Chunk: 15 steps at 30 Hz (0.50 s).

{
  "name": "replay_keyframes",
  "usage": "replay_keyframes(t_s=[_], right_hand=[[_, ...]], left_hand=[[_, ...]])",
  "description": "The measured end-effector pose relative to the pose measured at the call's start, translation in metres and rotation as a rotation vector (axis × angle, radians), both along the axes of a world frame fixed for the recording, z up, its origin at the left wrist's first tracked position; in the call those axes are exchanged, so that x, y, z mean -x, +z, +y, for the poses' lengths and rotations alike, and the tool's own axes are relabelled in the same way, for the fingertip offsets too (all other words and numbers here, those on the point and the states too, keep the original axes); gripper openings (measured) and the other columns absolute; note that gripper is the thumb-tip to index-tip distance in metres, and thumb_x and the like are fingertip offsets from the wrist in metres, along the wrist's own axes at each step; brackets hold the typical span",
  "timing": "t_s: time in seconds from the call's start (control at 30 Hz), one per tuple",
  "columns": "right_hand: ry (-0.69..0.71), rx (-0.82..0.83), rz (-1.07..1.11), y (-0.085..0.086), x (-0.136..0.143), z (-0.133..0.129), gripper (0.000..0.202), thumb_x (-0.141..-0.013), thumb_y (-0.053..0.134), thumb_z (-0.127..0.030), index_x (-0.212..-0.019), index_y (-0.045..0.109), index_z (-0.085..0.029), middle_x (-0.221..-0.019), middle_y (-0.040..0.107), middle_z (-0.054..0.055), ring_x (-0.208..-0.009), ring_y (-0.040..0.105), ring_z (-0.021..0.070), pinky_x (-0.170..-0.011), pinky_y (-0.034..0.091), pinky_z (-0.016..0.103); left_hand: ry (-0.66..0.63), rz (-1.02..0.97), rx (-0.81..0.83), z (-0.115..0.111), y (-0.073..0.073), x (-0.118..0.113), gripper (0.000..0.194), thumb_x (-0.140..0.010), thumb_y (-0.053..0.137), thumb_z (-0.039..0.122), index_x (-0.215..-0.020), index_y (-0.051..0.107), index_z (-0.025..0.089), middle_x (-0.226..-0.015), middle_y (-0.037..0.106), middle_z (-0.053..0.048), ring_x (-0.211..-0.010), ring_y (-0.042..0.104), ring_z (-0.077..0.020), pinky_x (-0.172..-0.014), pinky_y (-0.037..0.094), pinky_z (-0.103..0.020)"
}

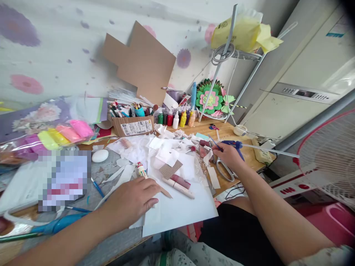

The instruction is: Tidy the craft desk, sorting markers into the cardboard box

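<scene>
The handwork looks partway along. Cutting seems done in part: paper scraps (166, 151) lie heaped beyond both hands, between the two grips, and no joined piece shows near either one.

The left grip (133, 201) rests palm down at the edge of a white sheet (180, 212), fingers loosely bent and thumb a little apart; whether it holds anything underneath, I cannot tell. Just past its fingertips lies a multicolour pen (142, 170), and to the right of the fingers, a pointed cardboard strip (166, 193). Farther right on the sheet are a cream tube (180, 189), a dusty-pink tube (181, 181) and a corrugated cardboard piece (170, 170), all lying loose.

The right grip (227, 156) is closed with its fingertips around a slim dark tool (217, 143), whose exact kind is unclear. A blue hot-glue gun (235, 143) is right behind its knuckles; whether the hand touches it is hidden. Scissors (225, 171) lie under its wrist on the desk (222, 189), not in use.

With these pieces unattached, assembly appears largely undone; how much is left cannot be judged from this view.
</scene>
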State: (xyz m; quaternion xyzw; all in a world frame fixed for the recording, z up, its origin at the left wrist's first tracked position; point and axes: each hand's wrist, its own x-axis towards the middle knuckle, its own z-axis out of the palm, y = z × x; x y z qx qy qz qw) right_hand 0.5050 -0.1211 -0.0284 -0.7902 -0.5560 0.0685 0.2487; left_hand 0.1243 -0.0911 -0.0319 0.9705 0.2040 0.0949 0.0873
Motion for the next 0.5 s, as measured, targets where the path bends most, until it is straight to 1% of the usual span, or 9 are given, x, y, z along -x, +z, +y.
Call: replay_keyframes(t_s=[0.07,0.17,0.23,0.3,0.4,0.47,0.5], right_hand=[[0.077,0.054,-0.052,0.003,0.003,0.007,0.019,-0.078,0.055,-0.028,-0.088,0.068,-0.018,-0.086,0.069,0.004,-0.078,0.059,0.017,-0.068,0.04,0.025],[0.139,0.118,-0.129,0.008,0.011,0.017,0.018,-0.078,0.059,-0.027,-0.089,0.069,-0.019,-0.095,0.068,0.004,-0.085,0.06,0.0171,-0.072,0.039,0.024],[0.149,0.132,-0.145,0.012,0.017,0.021,0.016,-0.077,0.06,-0.027,-0.088,0.069,-0.02,-0.096,0.068,0.004,-0.086,0.06,0.0171,-0.074,0.039,0.023],[0.188,0.099,-0.111,0.015,0.023,0.024,0.012,-0.078,0.06,-0.026,-0.082,0.069,-0.019,-0.092,0.067,0.004,-0.085,0.06,0.0165,-0.076,0.04,0.023],[0.272,0.038,-0.046,0.017,0.034,0.024,0.012,-0.078,0.057,-0.019,-0.078,0.069,-0.017,-0.09,0.067,0.004,-0.083,0.06,0.0157,-0.077,0.041,0.023],[0.35,0.024,-0.05,0.016,0.04,0.026,0.015,-0.078,0.056,-0.014,-0.084,0.07,-0.016,-0.093,0.067,0.005,-0.087,0.06,0.0162,-0.079,0.041,0.023],[0.386,0.021,-0.058,0.015,0.042,0.028,0.017,-0.078,0.056,-0.012,-0.087,0.07,-0.016,-0.095,0.067,0.005,-0.089,0.06,0.0165,-0.081,0.041,0.023]], left_hand=[[0.045,0.024,0.02,0.004,-0.004,0.002,0.017,-0.091,0.049,0.021,-0.097,0.065,0.023,-0.101,0.066,-0.002,-0.094,0.059,-0.0194,-0.082,0.044,-0.031],[0.086,0.083,0.005,0.007,-0.006,0.003,0.024,-0.091,0.044,0.022,-0.078,0.063,0.02,-0.089,0.065,-0.004,-0.084,0.059,-0.0208,-0.075,0.044,-0.033],[0.147,0.131,-0.026,0.01,-0.007,0.004,0.026,-0.091,0.042,0.021,-0.075,0.062,0.019,-0.082,0.064,-0.006,-0.08,0.06,-0.0224,-0.072,0.044,-0.035],[0.224,0.19,-0.076,0.015,-0.005,0.007,0.027,-0.091,0.041,0.02,-0.074,0.062,0.018,-0.079,0.064,-0.007,-0.08,0.06,-0.0245,-0.071,0.044,-0.037],[0.307,0.222,-0.126,0.017,0.006,0.011,0.028,-0.09,0.04,0.022,-0.071,0.06,0.018,-0.075,0.062,-0.008,-0.078,0.058,-0.026,-0.071,0.043,-0.04],[0.305,0.133,-0.097,0.01,0.017,0.015,0.028,-0.09,0.041,0.028,-0.07,0.059,0.019,-0.074,0.061,-0.007,-0.076,0.057,-0.0246,-0.07,0.044,-0.039],[0.294,0.045,-0.063,0.003,0.023,0.017,0.029,-0.09,0.041,0.031,-0.071,0.06,0.02,-0.076,0.062,-0.007,-0.078,0.057,-0.0236,-0.072,0.045,-0.038]])
